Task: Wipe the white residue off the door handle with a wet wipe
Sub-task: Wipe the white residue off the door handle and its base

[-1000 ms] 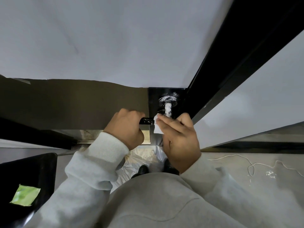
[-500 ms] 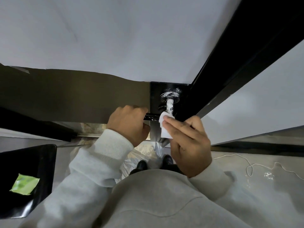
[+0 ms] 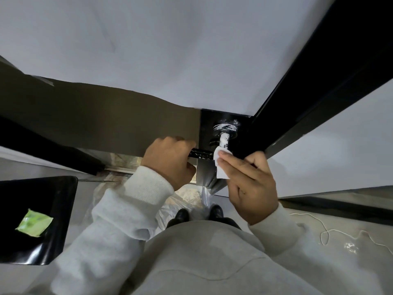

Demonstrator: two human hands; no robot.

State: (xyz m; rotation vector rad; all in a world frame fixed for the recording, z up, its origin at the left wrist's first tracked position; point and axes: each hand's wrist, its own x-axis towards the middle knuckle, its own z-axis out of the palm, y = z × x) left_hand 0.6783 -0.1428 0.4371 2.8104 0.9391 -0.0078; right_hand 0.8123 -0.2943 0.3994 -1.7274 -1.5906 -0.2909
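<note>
Now your left hand is closed around the black door handle. Your right hand pinches the wet wipe against its white-smeared neck. No readable writing.

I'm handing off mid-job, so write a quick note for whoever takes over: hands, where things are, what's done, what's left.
Left hand: closed on the black lever of the door handle, steadying it.
Right hand: grip shut on the white wet wipe, pressed where the lever meets the neck.
Done: the visible stretch of lever looks mostly dark, with faint specks.
Left: thick white residue on the neck and on the round base plate above it; smears on the door beside the plate.
Green wipe packet lies on the black surface at lower left.
</note>
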